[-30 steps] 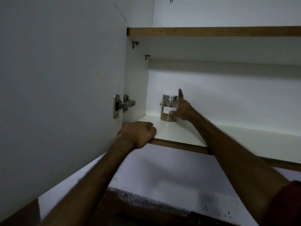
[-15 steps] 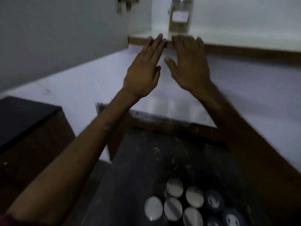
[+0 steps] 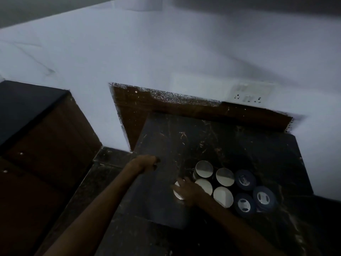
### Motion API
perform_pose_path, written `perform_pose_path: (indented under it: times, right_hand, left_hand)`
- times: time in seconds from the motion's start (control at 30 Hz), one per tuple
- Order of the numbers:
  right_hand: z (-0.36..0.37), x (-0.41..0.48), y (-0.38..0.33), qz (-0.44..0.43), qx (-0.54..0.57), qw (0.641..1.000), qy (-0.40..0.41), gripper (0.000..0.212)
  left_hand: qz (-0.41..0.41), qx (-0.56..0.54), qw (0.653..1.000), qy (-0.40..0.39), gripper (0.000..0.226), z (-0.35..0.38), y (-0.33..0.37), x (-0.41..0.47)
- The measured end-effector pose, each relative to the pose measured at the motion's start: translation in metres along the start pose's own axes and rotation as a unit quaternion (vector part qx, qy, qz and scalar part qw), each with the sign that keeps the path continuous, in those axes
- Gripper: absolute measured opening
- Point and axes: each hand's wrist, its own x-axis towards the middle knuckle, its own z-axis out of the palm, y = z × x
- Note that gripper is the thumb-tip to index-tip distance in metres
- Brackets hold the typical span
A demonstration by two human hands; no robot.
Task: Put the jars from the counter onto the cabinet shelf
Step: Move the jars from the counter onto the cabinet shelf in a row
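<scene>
The jars (image 3: pixel 223 183) stand clustered on the dark counter (image 3: pixel 230 145), right of centre: five with pale metal lids, three with dark blue lids just beside them on the right. The right hand (image 3: pixel 190 191) lies over the leftmost pale-lidded jar (image 3: pixel 177 193), fingers spread and partly covering its lid; whether it grips yet cannot be told (the picture is dim and blurred there). The left hand (image 3: pixel 145 163) is loosely curled and holds nothing, hanging near the counter's left edge.

A second ago the right hand was at a jar set on the cabinet shelf, with the left resting on the shelf edge; both have since come down and the view has dropped to the counter. Judgement: one jar is shelved, the next pick is starting, eight remain. The cabinet is out of view.
</scene>
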Motion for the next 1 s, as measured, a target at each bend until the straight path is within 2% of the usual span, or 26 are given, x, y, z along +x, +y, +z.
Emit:
perform_pose_path:
  times: [0.1, 0.23, 0.3, 0.37, 0.47, 0.57, 0.63, 0.7, 0.77, 0.83, 0.9, 1.0]
  right_hand:
    - [-0.022, -0.002, 0.005, 0.017, 0.073, 0.996, 0.044, 0.074]
    - [-0.091, -0.012, 0.025, 0.038, 0.227, 0.970, 0.075, 0.057]
    - [-0.141, -0.024, 0.032, 0.062, 0.248, 0.962, 0.099, 0.066]
    - [-0.191, -0.044, 0.034, 0.089, 0.224, 0.957, 0.164, 0.076]
    - [-0.253, -0.080, 0.029, 0.119, 0.152, 0.939, 0.286, 0.075]
    - [-0.298, -0.114, 0.026, 0.125, 0.217, 0.903, 0.350, 0.086]
    - [-0.320, -0.138, 0.029, 0.084, 0.322, 0.875, 0.351, 0.072]
    - [-0.336, -0.159, 0.035, 0.013, 0.400, 0.846, 0.351, 0.046]
    - [-0.348, -0.173, 0.037, -0.048, 0.413, 0.835, 0.361, 0.041]
    - [-0.354, -0.180, 0.034, -0.083, 0.413, 0.830, 0.366, 0.047]
    - [-0.361, -0.184, 0.026, -0.096, 0.459, 0.809, 0.354, 0.055]
    - [-0.375, -0.190, 0.019, -0.091, 0.519, 0.755, 0.391, 0.055]
  left_hand:
    - [0.032, -0.073, 0.997, 0.005, 0.045, -0.009, 0.004, -0.008]
    - [0.105, -0.265, 0.958, -0.034, 0.088, -0.041, 0.017, -0.026]
    - [0.168, -0.308, 0.936, -0.028, 0.102, -0.060, 0.029, -0.031]
    - [0.222, -0.371, 0.902, -0.006, 0.109, -0.080, 0.043, -0.034]
    - [0.249, -0.491, 0.829, 0.097, 0.097, -0.111, 0.066, -0.041]
    - [0.236, -0.593, 0.744, 0.198, 0.083, -0.143, 0.082, -0.052]
    - [0.254, -0.657, 0.681, 0.201, 0.086, -0.161, 0.086, -0.060]
    - [0.305, -0.710, 0.613, 0.167, 0.070, -0.178, 0.088, -0.070]
    - [0.317, -0.752, 0.561, 0.136, 0.060, -0.194, 0.094, -0.079]
    - [0.314, -0.774, 0.535, 0.125, 0.061, -0.208, 0.104, -0.085]
    - [0.321, -0.782, 0.521, 0.120, 0.059, -0.220, 0.117, -0.089]
    - [0.315, -0.774, 0.529, 0.144, 0.051, -0.241, 0.135, -0.100]
